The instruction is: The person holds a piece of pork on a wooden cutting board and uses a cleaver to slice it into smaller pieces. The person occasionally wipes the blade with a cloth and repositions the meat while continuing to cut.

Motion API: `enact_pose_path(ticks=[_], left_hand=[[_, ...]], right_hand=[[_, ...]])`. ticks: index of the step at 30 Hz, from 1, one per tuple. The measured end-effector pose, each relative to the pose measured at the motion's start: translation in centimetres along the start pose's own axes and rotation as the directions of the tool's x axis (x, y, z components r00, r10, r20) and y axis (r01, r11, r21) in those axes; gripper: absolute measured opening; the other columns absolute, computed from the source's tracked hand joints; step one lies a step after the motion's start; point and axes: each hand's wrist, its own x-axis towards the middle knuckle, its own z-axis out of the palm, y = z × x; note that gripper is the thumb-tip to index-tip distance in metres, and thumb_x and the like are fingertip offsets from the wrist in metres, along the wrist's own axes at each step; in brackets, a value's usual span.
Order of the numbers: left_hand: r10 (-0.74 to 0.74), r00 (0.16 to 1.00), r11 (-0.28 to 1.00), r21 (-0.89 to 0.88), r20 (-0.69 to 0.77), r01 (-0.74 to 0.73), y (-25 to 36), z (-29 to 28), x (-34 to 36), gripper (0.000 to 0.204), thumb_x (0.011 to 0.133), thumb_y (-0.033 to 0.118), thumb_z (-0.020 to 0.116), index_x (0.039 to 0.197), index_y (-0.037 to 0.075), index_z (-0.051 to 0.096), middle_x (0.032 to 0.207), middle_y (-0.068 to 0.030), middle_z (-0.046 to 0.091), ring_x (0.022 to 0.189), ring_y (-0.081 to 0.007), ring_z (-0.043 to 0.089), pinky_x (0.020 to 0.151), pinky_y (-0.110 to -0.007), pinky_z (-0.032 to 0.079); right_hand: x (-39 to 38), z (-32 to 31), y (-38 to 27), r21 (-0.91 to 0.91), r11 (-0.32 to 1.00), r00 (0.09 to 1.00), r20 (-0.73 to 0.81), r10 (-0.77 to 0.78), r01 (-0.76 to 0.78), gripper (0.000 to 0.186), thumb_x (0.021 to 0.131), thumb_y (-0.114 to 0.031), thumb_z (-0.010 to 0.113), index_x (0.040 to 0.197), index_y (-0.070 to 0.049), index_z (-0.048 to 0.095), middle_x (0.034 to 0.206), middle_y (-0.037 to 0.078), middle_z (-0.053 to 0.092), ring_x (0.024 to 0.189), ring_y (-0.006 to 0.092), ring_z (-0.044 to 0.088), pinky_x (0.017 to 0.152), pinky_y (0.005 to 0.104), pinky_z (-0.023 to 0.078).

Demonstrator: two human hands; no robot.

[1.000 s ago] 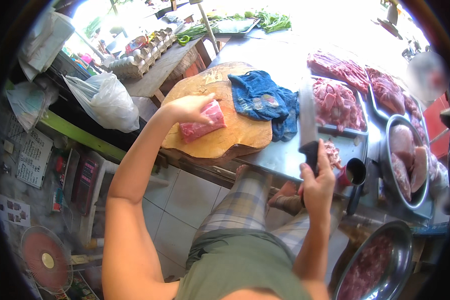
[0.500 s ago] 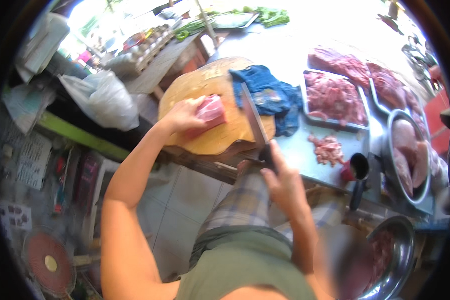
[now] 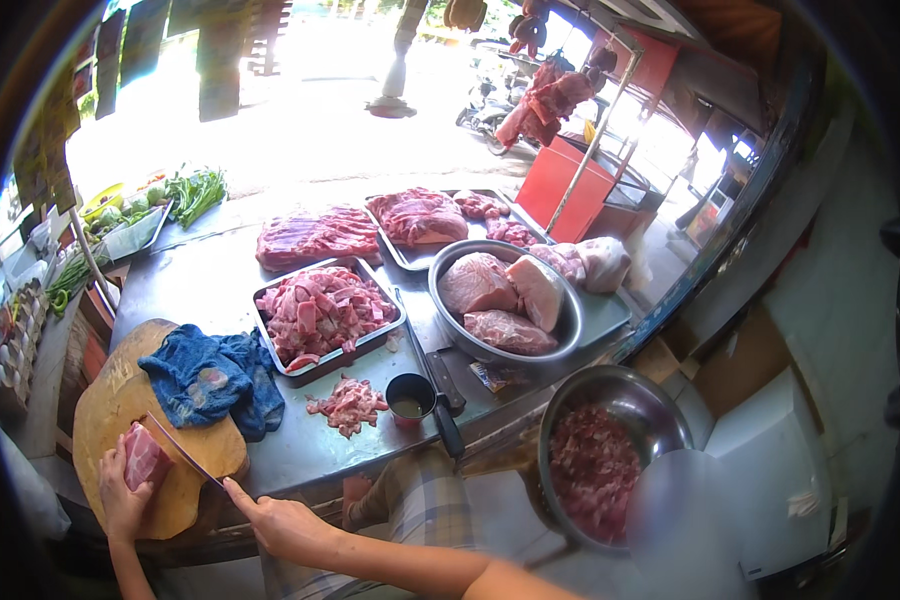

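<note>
My left hand (image 3: 122,497) grips a block of raw pink meat (image 3: 147,460) on the round wooden chopping board (image 3: 100,400), thumb and fingers pressed to its near side. In my right hand (image 3: 288,524) is a long knife (image 3: 185,449), held by its handle, which the fingers mostly cover. The blade runs slantwise over the board, its tip near the meat's far right edge; I cannot tell whether it touches. A crumpled blue cloth (image 3: 210,378) lies over the board's far right edge and onto the metal table (image 3: 270,455).
Right of the cloth stands a tray of cut meat (image 3: 320,310), with a small pile of scraps (image 3: 348,404) before it. A black-handled dipper (image 3: 411,398) sits near the table edge. Farther right are a basin with large meat pieces (image 3: 505,300) and a lower bowl of minced-looking meat (image 3: 595,470).
The view has swung right, so the board now appears at lower left. The knife has come from the board's right side to beside the meat. My left hand still holds the meat.
</note>
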Motion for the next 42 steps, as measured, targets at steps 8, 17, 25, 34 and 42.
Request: enact_pose_path(ticks=[8, 17, 25, 34, 42], left_hand=[[-0.008, 1.000, 0.999, -0.043, -0.027, 0.007, 0.8, 0.2, 0.0, 0.086, 0.066, 0.023, 0.063, 0.146, -0.002, 0.043, 0.120, -0.0211, 0.052, 0.116, -0.0398, 0.049, 0.107, -0.046, 0.038], [-0.074, 0.995, 0.993, 0.085, -0.061, 0.079, 1.4, 0.6, 0.1, 0.078, 0.074, 0.028, 0.075, 0.144, 0.006, 0.050, 0.128, -0.0224, 0.057, 0.120, -0.0397, 0.053, 0.105, -0.047, 0.041], [-0.389, 0.918, 0.921, 0.025, 0.076, 0.388, 1.2, -1.4, 0.8, 0.071, 0.088, 0.048, 0.069, 0.138, -0.001, 0.054, 0.118, -0.0285, 0.065, 0.105, -0.0408, 0.066, 0.090, -0.045, 0.051], [-0.126, 0.986, 0.965, -0.216, 0.111, 0.148, 3.3, -1.1, -1.1, 0.085, 0.087, 0.044, 0.075, 0.145, -0.008, 0.042, 0.131, -0.0258, 0.062, 0.113, -0.0267, 0.064, 0.097, -0.036, 0.049], [0.026, 0.995, 0.979, 0.204, -0.098, -0.005, 4.8, -0.4, 1.3, 0.067, 0.090, 0.045, 0.069, 0.135, -0.004, 0.057, 0.138, -0.0306, 0.052, 0.129, -0.0414, 0.052, 0.108, -0.045, 0.041]], right_hand=[[1.0, -0.7, -1.8, 0.060, 0.997, 0.993, 0.103, 0.048, -0.055, 0.081, 0.081, 0.003, 0.054, 0.154, 0.005, 0.019, 0.101, 0.030, 0.060, 0.086, 0.0439, 0.066, 0.075, 0.0488, 0.054], [0.8, -0.7, -1.3, 0.094, 0.995, 0.999, 0.039, 0.026, -0.029, 0.075, 0.091, -0.007, 0.056, 0.158, -0.007, 0.021, 0.093, 0.028, 0.064, 0.082, 0.0426, 0.066, 0.076, 0.0479, 0.054], [1.3, -1.8, -2.0, 0.062, 0.998, 1.000, 0.007, -0.025, 0.025, 0.065, 0.092, -0.010, 0.056, 0.153, -0.004, 0.032, 0.098, 0.030, 0.065, 0.087, 0.0466, 0.064, 0.078, 0.0523, 0.051], [1.4, -2.2, -2.0, 0.062, 0.996, 0.998, 0.006, -0.070, 0.070, 0.063, 0.090, -0.004, 0.052, 0.151, 0.000, 0.035, 0.087, 0.026, 0.063, 0.080, 0.0434, 0.065, 0.076, 0.0495, 0.053], [2.5, -2.0, -2.0, 0.133, 0.991, 0.998, 0.060, 0.009, -0.017, 0.062, 0.091, -0.004, 0.055, 0.150, -0.004, 0.039, 0.096, 0.026, 0.064, 0.084, 0.0440, 0.063, 0.078, 0.0481, 0.050]])
